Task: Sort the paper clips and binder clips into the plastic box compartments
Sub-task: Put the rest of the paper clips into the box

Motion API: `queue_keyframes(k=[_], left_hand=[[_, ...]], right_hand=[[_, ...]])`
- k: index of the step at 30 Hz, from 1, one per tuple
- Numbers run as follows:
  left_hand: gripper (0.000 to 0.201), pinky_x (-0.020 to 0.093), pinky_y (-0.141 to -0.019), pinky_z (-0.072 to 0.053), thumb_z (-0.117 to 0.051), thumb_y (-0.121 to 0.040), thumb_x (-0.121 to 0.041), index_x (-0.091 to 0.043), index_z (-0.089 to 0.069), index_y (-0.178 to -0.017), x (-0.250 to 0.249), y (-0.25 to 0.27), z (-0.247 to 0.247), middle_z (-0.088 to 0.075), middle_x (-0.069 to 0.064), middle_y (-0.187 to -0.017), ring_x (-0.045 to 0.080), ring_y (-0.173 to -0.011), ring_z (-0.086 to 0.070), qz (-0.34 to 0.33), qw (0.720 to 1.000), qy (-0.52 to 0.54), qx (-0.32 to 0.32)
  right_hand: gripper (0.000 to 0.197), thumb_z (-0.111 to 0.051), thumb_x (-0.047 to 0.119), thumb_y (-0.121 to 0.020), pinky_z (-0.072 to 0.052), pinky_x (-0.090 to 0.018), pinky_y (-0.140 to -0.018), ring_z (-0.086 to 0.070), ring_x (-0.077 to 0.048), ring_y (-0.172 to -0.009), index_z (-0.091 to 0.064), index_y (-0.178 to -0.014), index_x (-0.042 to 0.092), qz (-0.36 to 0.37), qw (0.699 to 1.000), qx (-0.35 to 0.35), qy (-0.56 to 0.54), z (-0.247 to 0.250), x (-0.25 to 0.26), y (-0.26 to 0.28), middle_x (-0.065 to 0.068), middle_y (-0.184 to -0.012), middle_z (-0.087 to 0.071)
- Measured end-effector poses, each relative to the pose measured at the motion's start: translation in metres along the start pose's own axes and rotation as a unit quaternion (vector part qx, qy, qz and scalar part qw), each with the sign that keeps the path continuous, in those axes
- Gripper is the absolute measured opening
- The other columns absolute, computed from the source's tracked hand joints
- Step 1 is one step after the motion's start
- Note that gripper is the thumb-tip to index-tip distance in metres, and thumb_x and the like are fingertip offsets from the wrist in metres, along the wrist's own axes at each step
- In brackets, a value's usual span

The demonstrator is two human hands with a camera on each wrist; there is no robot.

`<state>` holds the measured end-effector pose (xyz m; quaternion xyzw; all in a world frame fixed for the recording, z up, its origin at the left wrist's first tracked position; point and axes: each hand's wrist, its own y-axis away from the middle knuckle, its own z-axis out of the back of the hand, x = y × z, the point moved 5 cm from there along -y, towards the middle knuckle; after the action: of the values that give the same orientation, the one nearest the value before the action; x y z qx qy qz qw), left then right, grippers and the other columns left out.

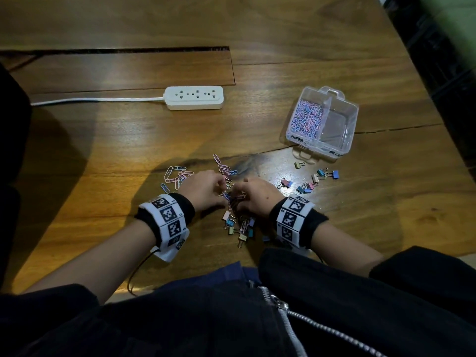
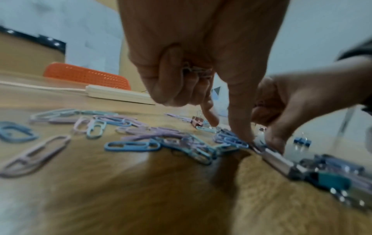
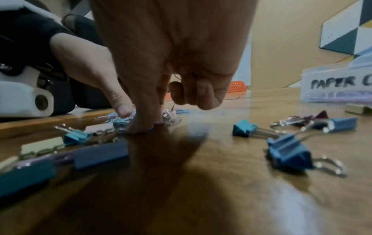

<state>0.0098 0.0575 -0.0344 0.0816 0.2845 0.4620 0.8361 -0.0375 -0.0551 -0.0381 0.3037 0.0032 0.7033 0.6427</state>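
Observation:
A clear plastic box (image 1: pixel 345 140) stands at the right; its left compartment is full of pastel paper clips (image 1: pixel 306 118) and its right compartment is bare. Loose paper clips (image 1: pixel 177 175) lie left of my hands. My left hand (image 1: pixel 206 188) and right hand (image 1: pixel 255 194) meet over a small tangle of clips (image 1: pixel 233 199). In the left wrist view the curled fingers (image 2: pixel 171 76) hold several paper clips (image 2: pixel 194 70), while the fingertips press on blue clips (image 2: pixel 231 139). My right hand (image 3: pixel 161 71) pinches down on clips (image 3: pixel 120 122) on the table. Binder clips (image 1: pixel 309 181) lie to the right.
More binder clips (image 1: pixel 238 228) lie close to my body between the wrists. A white power strip (image 1: pixel 193 97) with its cord sits at the back. An orange basket (image 2: pixel 86 76) stands beyond it. The table's edge (image 1: pixel 412 60) runs along the right.

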Motion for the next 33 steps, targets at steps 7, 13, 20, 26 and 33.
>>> queue_keyframes(k=[7, 13, 20, 26, 33], left_hand=[[0.026, 0.033, -0.078, -0.042, -0.055, -0.087, -0.036, -0.012, -0.056, -0.098, -0.008, -0.004, -0.009, -0.058, 0.007, -0.108, 0.025, -0.1, -0.056, -0.046, 0.994, -0.101, 0.02], [0.022, 0.028, -0.071, -0.04, -0.048, -0.091, -0.037, -0.015, -0.049, -0.089, -0.004, -0.01, -0.004, -0.056, 0.005, -0.098, 0.019, -0.085, -0.051, -0.05, 0.989, -0.112, 0.088], [0.02, 0.023, -0.058, -0.034, -0.049, -0.092, -0.03, -0.013, -0.053, -0.082, -0.037, -0.035, 0.055, -0.05, -0.001, -0.073, 0.018, -0.074, -0.047, -0.057, 0.992, 0.074, 0.081], [0.026, 0.018, -0.039, -0.029, -0.045, -0.093, -0.024, -0.015, -0.047, -0.069, -0.106, -0.087, 0.091, -0.038, -0.002, -0.061, 0.013, -0.052, -0.034, -0.025, 0.981, 0.18, 0.064], [0.031, 0.02, -0.044, -0.034, -0.05, -0.088, -0.016, -0.016, -0.044, -0.058, -0.17, -0.147, 0.088, -0.045, 0.0, -0.058, 0.012, -0.049, -0.039, 0.007, 0.967, 0.247, 0.06]], right_hand=[[0.021, -0.05, 0.018, -0.089, -0.037, -0.03, -0.078, -0.052, -0.026, -0.101, -0.054, -0.107, 0.008, 0.062, 0.995, -0.004, 0.077, -0.001, 0.004, -0.004, -0.013, -0.11, -0.053], [0.001, -0.053, 0.013, -0.088, -0.04, -0.023, -0.078, -0.048, -0.016, -0.086, -0.052, -0.089, 0.013, 0.0, 0.996, -0.032, -0.082, 0.017, -0.017, 0.0, -0.005, -0.095, -0.053], [0.019, -0.05, 0.012, -0.09, -0.04, -0.023, -0.062, -0.043, -0.01, -0.062, -0.046, -0.072, 0.015, -0.171, 0.914, -0.231, -0.287, 0.118, -0.108, -0.002, -0.003, -0.071, -0.048], [0.019, -0.048, 0.015, -0.091, -0.053, -0.033, -0.069, -0.058, -0.022, -0.074, -0.058, -0.097, 0.001, -0.287, 0.852, -0.31, -0.311, 0.161, -0.163, -0.025, -0.01, -0.081, -0.059], [0.022, -0.045, 0.004, -0.088, -0.043, -0.026, -0.07, -0.053, -0.02, -0.082, -0.065, -0.098, 0.002, -0.261, 0.843, -0.256, -0.395, 0.15, -0.172, -0.03, -0.002, -0.077, -0.058]])
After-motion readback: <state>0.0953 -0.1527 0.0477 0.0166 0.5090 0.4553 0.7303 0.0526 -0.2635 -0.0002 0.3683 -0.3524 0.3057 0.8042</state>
